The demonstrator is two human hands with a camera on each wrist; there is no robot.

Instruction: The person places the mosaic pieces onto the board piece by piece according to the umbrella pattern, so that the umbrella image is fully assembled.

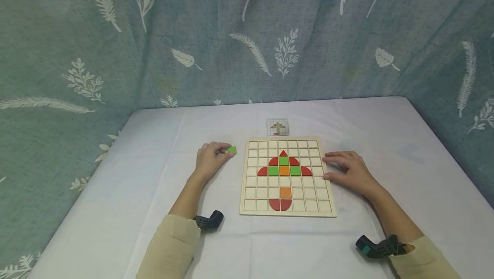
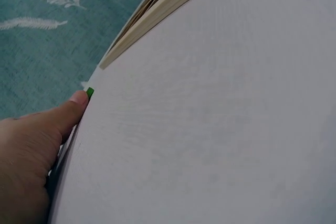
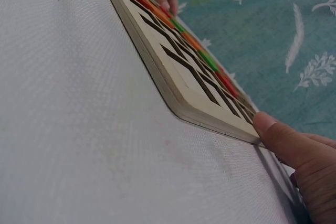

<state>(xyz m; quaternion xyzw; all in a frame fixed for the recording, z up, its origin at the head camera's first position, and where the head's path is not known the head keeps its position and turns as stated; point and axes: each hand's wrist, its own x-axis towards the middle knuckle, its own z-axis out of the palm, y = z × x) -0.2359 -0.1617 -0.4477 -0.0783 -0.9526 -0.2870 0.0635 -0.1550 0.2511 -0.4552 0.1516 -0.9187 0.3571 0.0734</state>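
Note:
My left hand [image 1: 211, 159] pinches a small green square tile [image 1: 232, 150] between thumb and fingertips, a little left of the wooden grid board [image 1: 245, 193]. In the left wrist view the tile's green edge [image 2: 90, 92] peeks out past the thumb. Colored pieces lie in the board's squares: a red triangle [image 1: 283, 153] on top, red quarter-rounds, green squares and orange squares. Two red quarter-rounds [image 1: 279, 204] sit in the bottom row, with an orange square [image 1: 285, 192] above. My right hand [image 1: 349, 171] rests at the board's right edge, thumb and fingers extended against it.
Behind the board lies a small pattern card [image 1: 277, 127] with a similar shape printed on it. A white cloth [image 1: 162, 141] covers the table. A blue-green leaf-print curtain [image 1: 216, 34] hangs behind. Each wrist wears a dark camera mount [image 1: 210, 220].

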